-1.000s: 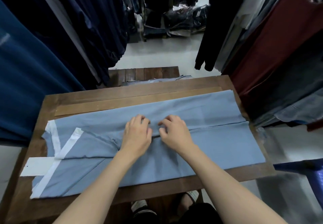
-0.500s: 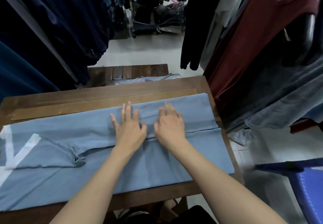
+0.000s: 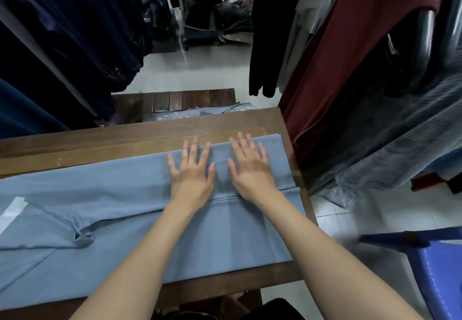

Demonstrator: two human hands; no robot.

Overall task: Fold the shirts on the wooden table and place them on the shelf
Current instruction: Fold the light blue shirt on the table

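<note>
The light-blue shirt (image 3: 105,194) on the wooden table (image 3: 75,139) is pressed flat by the spread left hand (image 3: 191,177) and right hand (image 3: 251,172).

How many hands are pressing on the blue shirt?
2. The left hand lies flat on the blue shirt; the right hand lies flat beside it, to its right.

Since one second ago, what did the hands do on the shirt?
The left hand and right hand, curled at the fold before, opened flat and slid toward the far edge and right end of the shirt. The shirt stays folded lengthwise on the table.
</note>
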